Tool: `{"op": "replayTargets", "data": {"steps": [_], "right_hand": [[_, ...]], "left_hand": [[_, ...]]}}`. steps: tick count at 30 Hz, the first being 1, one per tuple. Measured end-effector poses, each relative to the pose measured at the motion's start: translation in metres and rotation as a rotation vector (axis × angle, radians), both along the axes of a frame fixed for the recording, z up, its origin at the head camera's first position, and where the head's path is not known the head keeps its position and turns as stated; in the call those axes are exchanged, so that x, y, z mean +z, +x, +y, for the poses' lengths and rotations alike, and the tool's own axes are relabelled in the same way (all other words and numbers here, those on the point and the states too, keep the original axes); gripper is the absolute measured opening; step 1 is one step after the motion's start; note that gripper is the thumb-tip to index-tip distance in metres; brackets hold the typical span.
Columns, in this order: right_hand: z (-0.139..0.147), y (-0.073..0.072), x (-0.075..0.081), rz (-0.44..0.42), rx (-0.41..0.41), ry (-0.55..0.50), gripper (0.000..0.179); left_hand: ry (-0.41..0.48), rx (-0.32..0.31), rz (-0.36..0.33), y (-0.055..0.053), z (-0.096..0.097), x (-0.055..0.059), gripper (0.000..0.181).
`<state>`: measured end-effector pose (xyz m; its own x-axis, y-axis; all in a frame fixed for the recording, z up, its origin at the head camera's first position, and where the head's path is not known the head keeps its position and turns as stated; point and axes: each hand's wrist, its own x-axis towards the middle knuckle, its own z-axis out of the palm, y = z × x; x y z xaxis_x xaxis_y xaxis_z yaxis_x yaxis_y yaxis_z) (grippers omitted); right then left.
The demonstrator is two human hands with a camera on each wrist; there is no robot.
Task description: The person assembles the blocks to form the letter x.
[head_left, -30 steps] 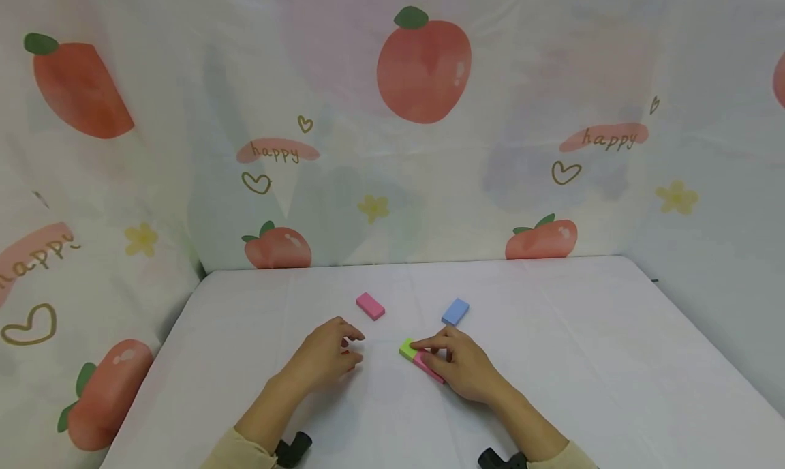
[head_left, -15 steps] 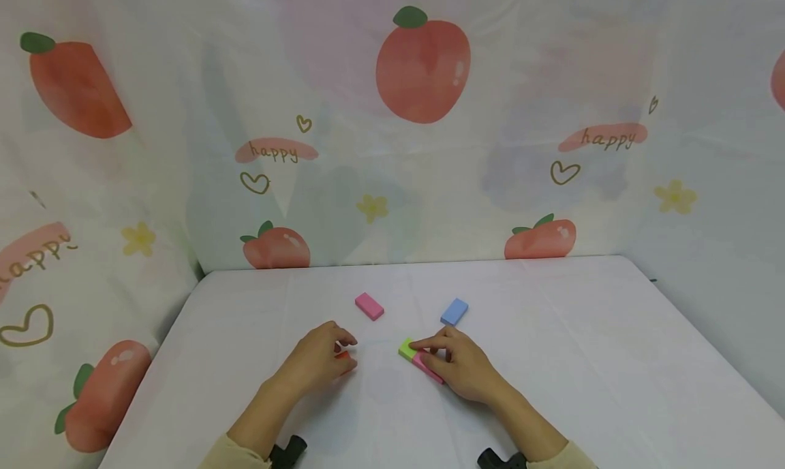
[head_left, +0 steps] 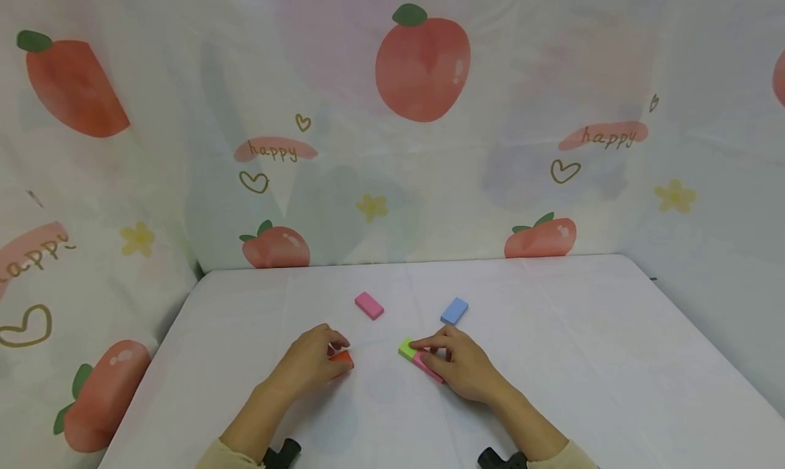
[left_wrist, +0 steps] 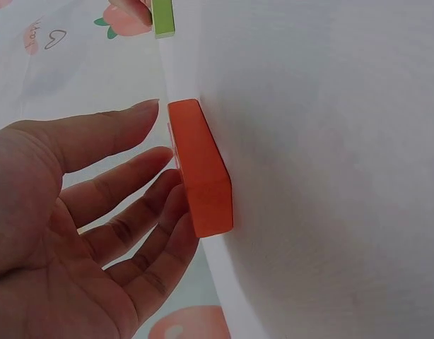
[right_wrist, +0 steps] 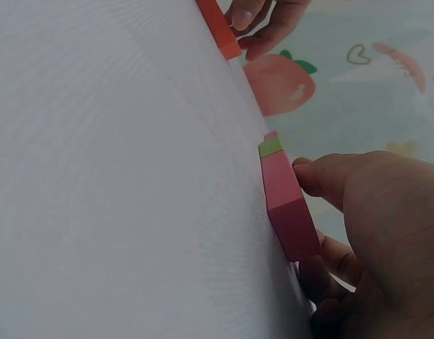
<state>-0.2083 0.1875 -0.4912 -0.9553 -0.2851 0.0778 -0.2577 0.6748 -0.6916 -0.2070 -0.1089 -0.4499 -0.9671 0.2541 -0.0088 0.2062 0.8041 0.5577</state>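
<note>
An orange block (left_wrist: 199, 169) lies on the white table under my left hand (head_left: 309, 356). The left thumb stands apart from that block in the left wrist view, while the other fingers curve loosely beside it. My right hand (head_left: 463, 367) rests over a lime-green block (head_left: 407, 349) and a pink block (right_wrist: 291, 205), which lie end to end. In the head view its index fingertip is on the green block and its thumb at the pink one, whose far part is covered by the hand.
Farther back lie another pink block (head_left: 369, 306) and a blue block (head_left: 454, 311), the blue one just beyond the right hand. Behind the white table (head_left: 582, 333) hangs a fruit-patterned cloth (head_left: 460, 183). Black wrist mounts (head_left: 282, 453) sit at the sleeves.
My left hand has drawn back to the left, and more of the orange block shows beside its fingers. The right hand and the other blocks stay put.
</note>
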Motion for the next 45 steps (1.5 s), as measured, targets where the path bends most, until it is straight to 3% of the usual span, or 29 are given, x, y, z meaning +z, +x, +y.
{"op": "replayTargets", "data": {"steps": [7, 31, 45], "right_hand": [[0.0011, 0.0000, 0.0012, 0.013, 0.009, -0.012, 0.024], [0.0013, 0.0001, -0.0012, 0.000, 0.007, -0.002, 0.026], [0.0009, -0.0011, -0.0010, 0.006, 0.012, -0.011, 0.025]], "left_hand": [[-0.002, 0.008, -0.041, 0.0000, -0.0014, 0.0012, 0.025], [0.010, 0.007, -0.005, 0.0019, -0.0018, -0.0049, 0.022], [0.005, 0.014, -0.031, 0.0020, 0.0004, -0.0033, 0.023]]}}
